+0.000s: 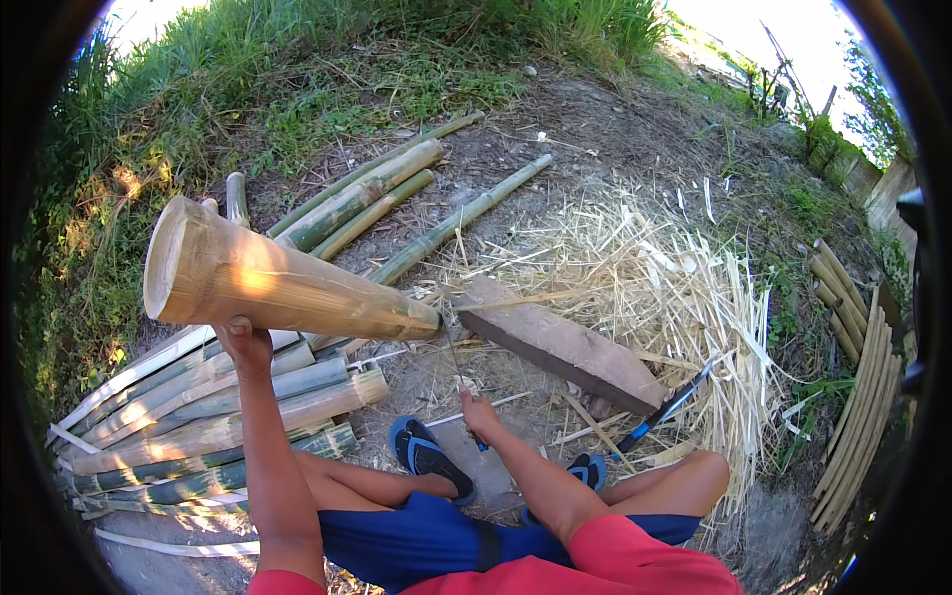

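Observation:
My left hand (243,342) grips a thick, pale bamboo section (288,280) from below, near its wide end. The section is raised and tilted, its narrower end lower and beside the left end of a brown wooden block (565,342); whether they touch is not clear. My right hand (480,415) is closed around the handle of a knife (454,355). Its thin, dark blade points away from me, the tip at or very near the bamboo's narrow end. Part of the handle shows blue below my fist.
Green bamboo poles (372,198) lie ahead, and split bamboo pieces (228,421) are piled at left. Pale shavings (684,278) heap around the block. A blue-handled blade (664,412) rests by my right knee. Long strips (858,426) lean at far right.

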The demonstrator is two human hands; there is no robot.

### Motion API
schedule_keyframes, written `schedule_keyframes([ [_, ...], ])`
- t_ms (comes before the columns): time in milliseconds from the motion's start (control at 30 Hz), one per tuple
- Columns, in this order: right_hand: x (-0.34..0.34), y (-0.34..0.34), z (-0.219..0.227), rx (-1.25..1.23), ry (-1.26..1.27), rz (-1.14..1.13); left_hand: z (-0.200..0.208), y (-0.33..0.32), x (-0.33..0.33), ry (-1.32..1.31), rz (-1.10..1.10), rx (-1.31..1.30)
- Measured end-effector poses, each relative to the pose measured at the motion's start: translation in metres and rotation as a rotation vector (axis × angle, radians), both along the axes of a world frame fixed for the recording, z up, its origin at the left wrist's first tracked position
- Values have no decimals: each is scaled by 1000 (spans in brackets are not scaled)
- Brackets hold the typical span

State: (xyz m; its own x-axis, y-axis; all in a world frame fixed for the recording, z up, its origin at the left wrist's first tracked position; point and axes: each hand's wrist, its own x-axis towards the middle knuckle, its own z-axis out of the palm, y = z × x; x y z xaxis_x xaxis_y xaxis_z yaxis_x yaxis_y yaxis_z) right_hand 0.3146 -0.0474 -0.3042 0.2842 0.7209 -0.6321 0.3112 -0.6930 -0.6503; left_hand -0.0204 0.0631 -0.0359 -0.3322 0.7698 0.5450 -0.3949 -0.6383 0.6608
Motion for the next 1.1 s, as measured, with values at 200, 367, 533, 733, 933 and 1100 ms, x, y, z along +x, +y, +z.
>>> schedule_keyframes([
  [200,-18,-15,16,205,-23,114,18,-1,41,316,592,-46],
  [367,-42,0,111,517,64,158,32,-16,50,287,375,-53],
  [533,-63,-26,185,902,204,373,7,-19,35,398,153,-100],
  [733,-47,-3,162,468,370,98,-2,-24,39,374,127,-98],
  [933,-50,-1,166,1007,145,412,0,-18,47,270,185,-42],
  [1100,-36,-5,120,228,143,40,-3,-19,40,290,151,-52],
])
